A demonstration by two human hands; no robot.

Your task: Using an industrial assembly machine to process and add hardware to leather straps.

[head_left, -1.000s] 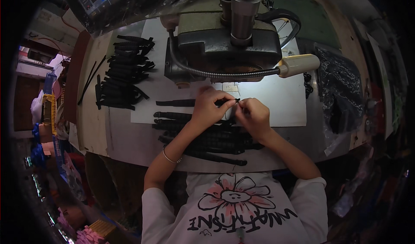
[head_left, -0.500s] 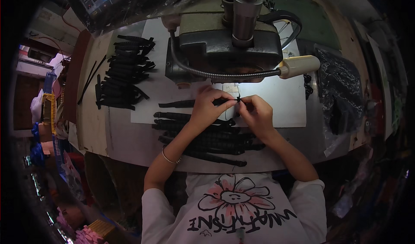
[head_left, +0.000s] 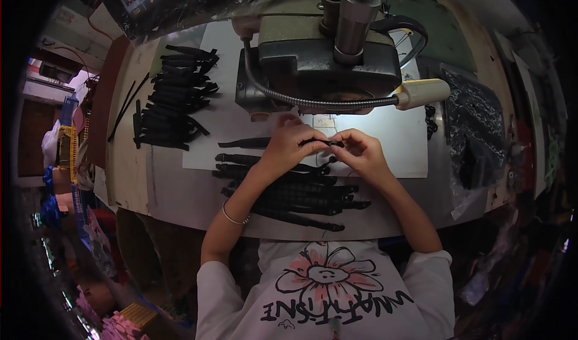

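Note:
A narrow black fabric strip runs leftward from under my left hand. My left thumb and fingers pinch it near its right end. My right hand closes thumb and forefinger on the tip of that end, so a short dark stretch shows between the two hands. The fingers hide the detail of the tip. Just below my wrists, several similar black strips lie side by side on the table, partly covered by my left forearm.
A sewing-machine head overhangs the white work surface just beyond my hands. Its flexible-necked lamp points left. More black strips are stacked at the left. A clear plastic bag with dark contents lies right; a screen stands upper left.
The strip's end stood up as a small dark tuft between my fingertips; now it lies flatter, stretched between both hands. My right fingers have shifted slightly. The view has moved a little.

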